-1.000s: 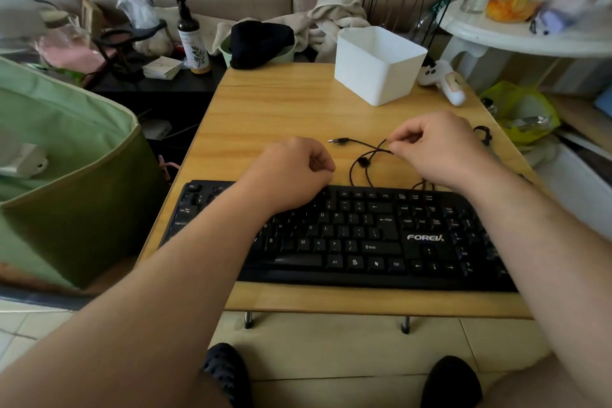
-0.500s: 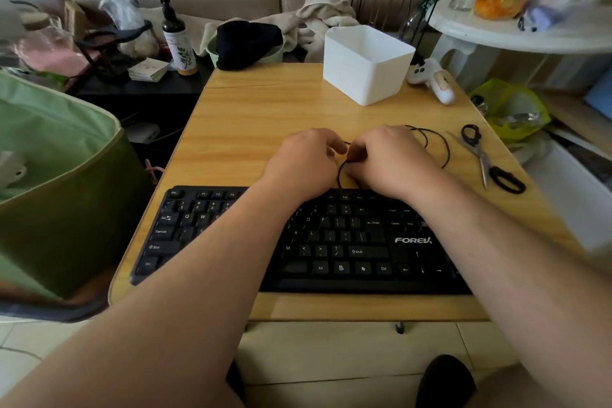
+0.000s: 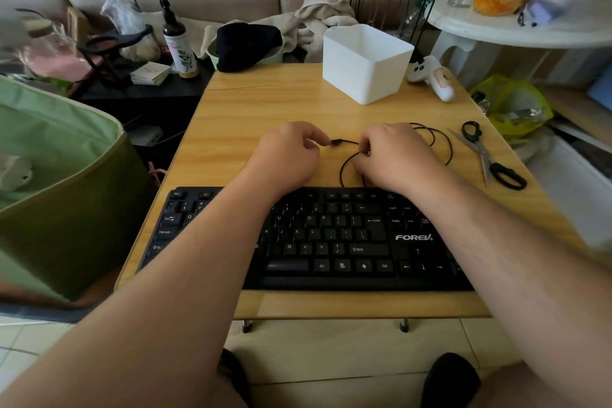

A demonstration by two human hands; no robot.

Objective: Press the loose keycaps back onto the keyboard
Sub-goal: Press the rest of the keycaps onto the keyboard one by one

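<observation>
Our right hand (image 3: 394, 152) has its grip pinched on the black cable (image 3: 346, 164) where it loops just behind the keyboard (image 3: 331, 238). Our left hand (image 3: 288, 156) is curled, thumb and forefinger closing on the cable's plug end (image 3: 335, 142); whether they actually clamp it we cannot tell, since the fingertips hide the contact.

Half a second ago both hands were bunched tight together over the cable. Now they have drawn a little apart, and a short stretch of cable with the plug shows between them. A second ago the left hand was a closed fist resting on the keys and only the right worked the cord. So we read this as tidying or untangling the keyboard's lead, not pressing keycaps.

The keyboard lies flat at the near edge of the wooden surface (image 3: 265, 109), partly under our forearms. We see no loose keycaps anywhere on it, and any empty sockets are hidden or too dark to make out. The white bin (image 3: 364, 66) stands at the far side; its inside is out of sight. Scissors (image 3: 486, 152) lie to the right, apart from the cable.

The task proper looks not yet started.
</observation>
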